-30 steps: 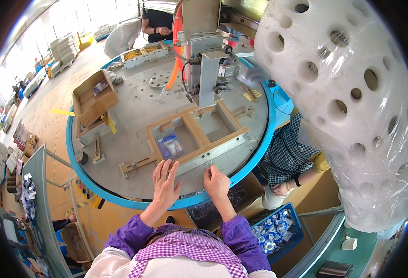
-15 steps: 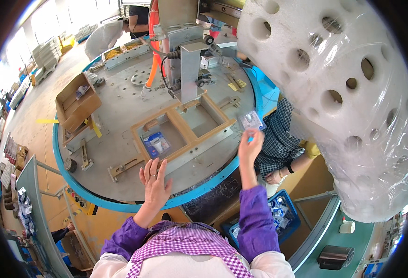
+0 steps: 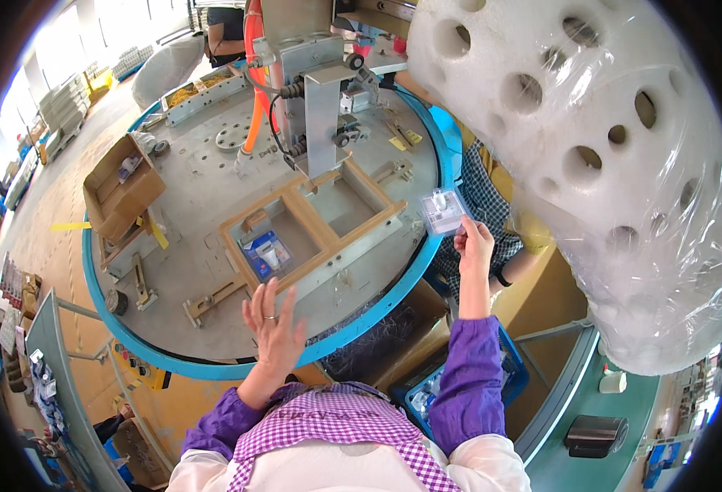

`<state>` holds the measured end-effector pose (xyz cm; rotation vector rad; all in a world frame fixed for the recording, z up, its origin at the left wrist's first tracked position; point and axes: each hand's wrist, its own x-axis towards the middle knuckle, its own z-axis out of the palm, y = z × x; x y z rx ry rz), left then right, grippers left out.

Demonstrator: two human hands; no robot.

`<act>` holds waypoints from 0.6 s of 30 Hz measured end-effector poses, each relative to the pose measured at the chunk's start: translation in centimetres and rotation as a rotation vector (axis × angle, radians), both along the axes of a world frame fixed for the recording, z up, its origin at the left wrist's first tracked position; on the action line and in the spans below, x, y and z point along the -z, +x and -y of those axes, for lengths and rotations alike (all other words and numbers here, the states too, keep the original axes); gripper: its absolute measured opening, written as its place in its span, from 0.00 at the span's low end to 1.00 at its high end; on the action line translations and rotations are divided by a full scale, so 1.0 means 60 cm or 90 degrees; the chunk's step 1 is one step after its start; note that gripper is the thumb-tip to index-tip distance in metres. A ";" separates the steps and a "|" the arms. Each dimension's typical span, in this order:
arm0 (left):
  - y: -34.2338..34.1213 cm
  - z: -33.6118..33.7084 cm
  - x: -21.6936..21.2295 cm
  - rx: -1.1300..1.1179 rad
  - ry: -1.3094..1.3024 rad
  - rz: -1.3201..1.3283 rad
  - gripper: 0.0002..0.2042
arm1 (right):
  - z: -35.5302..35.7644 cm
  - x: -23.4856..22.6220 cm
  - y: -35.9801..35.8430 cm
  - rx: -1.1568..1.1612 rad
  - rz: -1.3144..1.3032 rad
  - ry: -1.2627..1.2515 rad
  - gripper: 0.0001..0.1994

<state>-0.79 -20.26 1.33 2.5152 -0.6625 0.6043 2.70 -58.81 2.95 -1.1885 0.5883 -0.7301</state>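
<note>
pack (image 3: 444,211), pointing forward-left, long axis unclear

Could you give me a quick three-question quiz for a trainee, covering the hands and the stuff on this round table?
1. Which hand holds the clear package?
2. True or false: the blue package lies in the left compartment of the tan frame.
3. What colour is the rim of the round table? A) orange, B) blue, C) white.

Key: 1. The right hand. 2. True. 3. B.
</note>
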 end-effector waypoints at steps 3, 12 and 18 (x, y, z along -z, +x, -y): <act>0.006 0.044 -0.023 0.141 -0.085 0.023 0.32 | -0.062 -0.048 -0.065 -0.109 0.029 0.072 0.08; 0.024 0.138 -0.104 0.339 -0.021 0.086 0.25 | -0.199 -0.060 -0.172 -0.284 -0.067 0.276 0.10; 0.014 0.124 -0.096 0.394 -0.221 -0.343 0.10 | -0.205 -0.065 -0.202 -0.289 -0.012 0.173 0.09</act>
